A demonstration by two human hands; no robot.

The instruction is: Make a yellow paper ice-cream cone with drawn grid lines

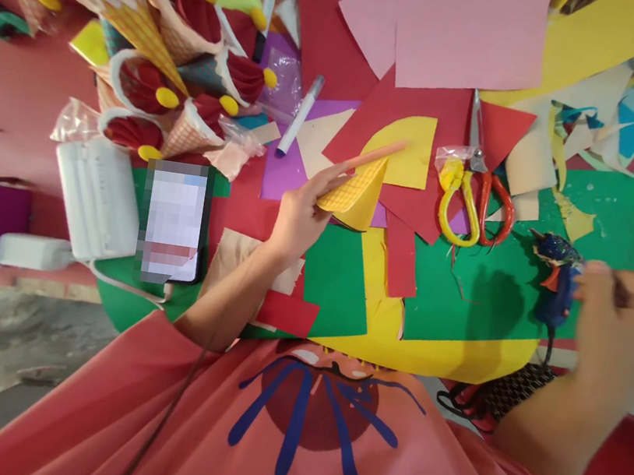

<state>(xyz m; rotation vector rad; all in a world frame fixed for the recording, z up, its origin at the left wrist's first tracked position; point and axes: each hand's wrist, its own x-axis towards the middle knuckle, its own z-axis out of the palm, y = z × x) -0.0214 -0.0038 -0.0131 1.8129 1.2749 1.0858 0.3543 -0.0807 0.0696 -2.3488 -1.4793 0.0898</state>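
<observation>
My left hand (299,215) pinches a yellow waffle-patterned paper piece with a pink edge (357,184), holding it above the sheets on the table. My right hand (614,326) is blurred by motion at the right, right next to a blue glue gun (556,279) that lies on green paper (461,305). Whether that hand touches the gun is unclear. Scissors with one yellow and one red handle (475,201) lie between the two hands.
Finished paper cones with red fans and yellow dots (164,67) pile at the upper left. A phone (174,221) and a white power strip (96,195) lie at left. Pink (469,31), red, yellow and purple sheets and a white marker (300,115) cover the table.
</observation>
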